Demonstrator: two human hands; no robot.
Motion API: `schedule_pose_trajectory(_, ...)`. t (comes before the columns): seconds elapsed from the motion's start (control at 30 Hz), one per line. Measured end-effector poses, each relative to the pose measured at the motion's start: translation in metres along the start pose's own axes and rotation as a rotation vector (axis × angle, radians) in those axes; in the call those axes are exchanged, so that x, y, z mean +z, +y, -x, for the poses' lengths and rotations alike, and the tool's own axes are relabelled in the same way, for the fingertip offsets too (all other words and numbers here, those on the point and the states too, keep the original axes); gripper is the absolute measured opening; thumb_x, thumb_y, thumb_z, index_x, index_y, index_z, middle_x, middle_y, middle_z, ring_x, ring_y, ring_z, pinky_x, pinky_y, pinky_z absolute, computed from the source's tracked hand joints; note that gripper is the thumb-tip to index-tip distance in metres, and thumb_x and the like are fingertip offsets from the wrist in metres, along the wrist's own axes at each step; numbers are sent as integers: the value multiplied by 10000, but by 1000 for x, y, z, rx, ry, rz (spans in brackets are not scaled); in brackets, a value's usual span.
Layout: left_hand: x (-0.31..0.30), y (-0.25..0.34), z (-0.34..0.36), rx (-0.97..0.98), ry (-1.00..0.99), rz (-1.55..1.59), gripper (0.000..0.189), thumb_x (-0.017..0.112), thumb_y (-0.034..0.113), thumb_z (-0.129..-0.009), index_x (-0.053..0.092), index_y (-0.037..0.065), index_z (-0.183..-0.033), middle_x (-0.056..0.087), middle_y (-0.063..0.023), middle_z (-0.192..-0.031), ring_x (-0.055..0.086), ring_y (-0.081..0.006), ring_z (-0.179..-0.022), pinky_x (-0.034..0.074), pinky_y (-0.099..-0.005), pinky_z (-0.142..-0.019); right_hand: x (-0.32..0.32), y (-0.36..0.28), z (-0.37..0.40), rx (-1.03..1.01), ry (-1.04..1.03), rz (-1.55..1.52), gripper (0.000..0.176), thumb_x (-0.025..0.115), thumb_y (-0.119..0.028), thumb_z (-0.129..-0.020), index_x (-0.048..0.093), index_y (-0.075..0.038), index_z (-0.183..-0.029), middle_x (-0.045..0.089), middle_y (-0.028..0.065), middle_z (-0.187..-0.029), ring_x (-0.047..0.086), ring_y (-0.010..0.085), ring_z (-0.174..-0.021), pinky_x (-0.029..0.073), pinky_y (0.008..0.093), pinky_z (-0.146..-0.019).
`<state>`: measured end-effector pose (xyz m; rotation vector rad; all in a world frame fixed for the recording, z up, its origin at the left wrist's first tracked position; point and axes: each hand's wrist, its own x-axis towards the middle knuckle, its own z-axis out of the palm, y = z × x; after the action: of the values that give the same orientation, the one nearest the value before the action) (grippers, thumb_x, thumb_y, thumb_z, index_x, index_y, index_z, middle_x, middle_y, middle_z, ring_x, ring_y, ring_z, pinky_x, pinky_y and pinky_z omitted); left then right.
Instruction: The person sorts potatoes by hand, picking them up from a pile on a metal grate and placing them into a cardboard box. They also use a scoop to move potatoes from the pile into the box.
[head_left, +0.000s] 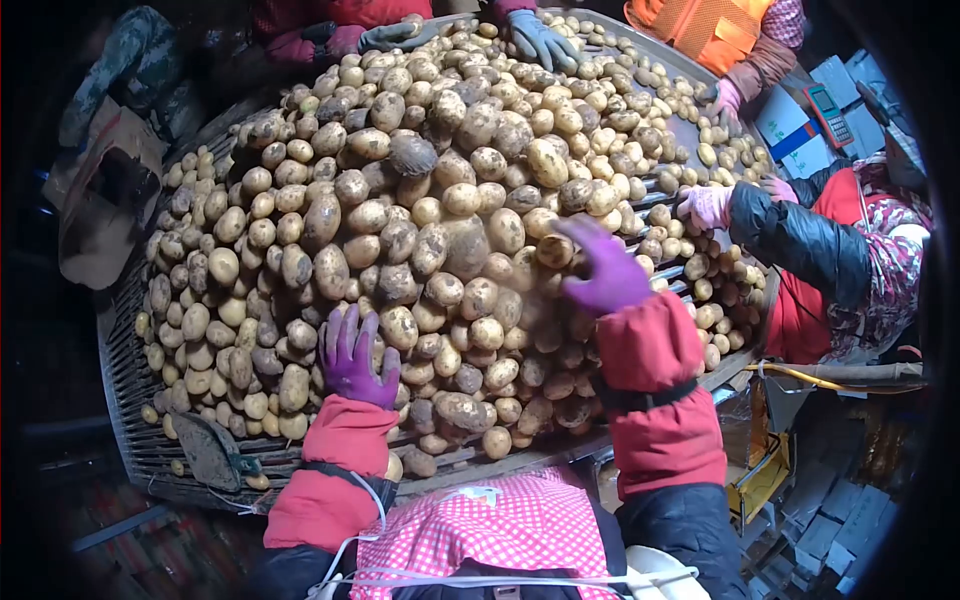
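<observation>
A large heap of potatoes (400, 230) covers a slatted metal table (125, 375). My left hand (360, 358), in a purple glove, lies on the potatoes at the near side of the heap, its fingers spread and pointing away from me. Nothing is held in it. To the right of the heap's middle is my right hand (604, 268), also purple-gloved, with thumb and fingers apart just over the potatoes. A potato (554, 251) lies between its fingertips and thumb, though no grip on it shows.
Co-workers' gloved hands reach in at the far edge (543, 40), far right (727, 100) and right side (708, 205). A flat scoop-like tool (205, 450) lies at the near left corner. Boxes (795, 130) with a calculator-like device (828, 115) stand at the right.
</observation>
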<state>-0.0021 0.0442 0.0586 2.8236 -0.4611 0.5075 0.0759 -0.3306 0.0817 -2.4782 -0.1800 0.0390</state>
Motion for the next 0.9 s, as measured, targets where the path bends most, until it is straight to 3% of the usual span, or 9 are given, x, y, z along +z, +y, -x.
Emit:
schedule_pose_trajectory(0.13,6,-4,2,25,42,-9,578,655,265,-819,542,75,-1352,473,-167,-1439,393,-390,-1364,299,-552,-1123,20,5,-4,57,-14,-355,701,721,-170,-753,483,-136,-1411,576,157,-1326,594,319,-1188,493,394,-983)
schedule_pose_trajectory(0.17,5,-4,4,30,43,-7,576,655,263,-820,541,76,-1353,475,-167,-1438,395,-391,-1363,299,-552,-1124,6,0,9,362,-154,-768,640,730,-193,-790,507,-122,-1386,626,141,-1215,660,279,-1008,545,354,-845)
schedule_pose_trajectory(0.23,7,-4,2,41,78,-18,576,654,259,-820,540,77,-1355,479,-168,-1434,402,-393,-1359,302,-552,-1124,17,19,48,146,140,-1148,551,702,-273,-871,496,-114,-1357,670,128,-995,633,205,-638,513,308,-549)
schedule_pose_trajectory(0.33,8,-1,5,73,100,-14,568,649,223,-823,532,68,-1357,485,-173,-1429,409,-400,-1356,309,-550,-1124,-4,23,124,455,214,-1629,532,611,-397,-940,469,-133,-1380,678,189,-1026,623,210,-586,500,327,-489)
schedule_pose_trajectory(0.4,9,1,5,59,102,-6,565,641,206,-825,528,65,-1360,484,-176,-1431,404,-404,-1359,310,-543,-1126,2,38,183,324,377,-1809,528,619,-401,-935,495,-116,-1362,682,181,-1049,639,205,-642,509,325,-523)
schedule_pose_trajectory(0.47,3,13,3,45,106,-6,502,600,142,-862,541,39,-1350,504,-180,-1410,402,-386,-1367,339,-487,-1126,-2,35,226,646,679,-1621,494,608,-298,-912,514,-64,-1337,672,107,-986,569,159,-604,461,256,-534)
schedule_pose_trajectory(0.67,10,5,10,43,110,-3,540,624,215,-868,523,77,-1380,483,-162,-1444,393,-378,-1377,311,-505,-1135,-11,59,355,739,913,-827,495,605,-68,-903,461,-58,-1377,566,54,-757,495,90,-525,424,243,-457)
schedule_pose_trajectory(0.8,12,0,12,58,129,9,541,631,240,-873,524,90,-1383,484,-156,-1445,395,-373,-1378,307,-505,-1132,22,26,307,436,674,-375,504,684,-110,-830,570,-106,-1321,583,160,-1273,562,278,-1172,449,412,-999)
schedule_pose_trajectory(0.9,11,0,11,45,126,21,545,646,247,-866,530,104,-1378,489,-153,-1439,400,-369,-1374,306,-511,-1125,58,-37,230,225,243,-2,619,788,-202,-742,582,-202,-1325,445,223,-1449,411,409,-1355,342,490,-1119)
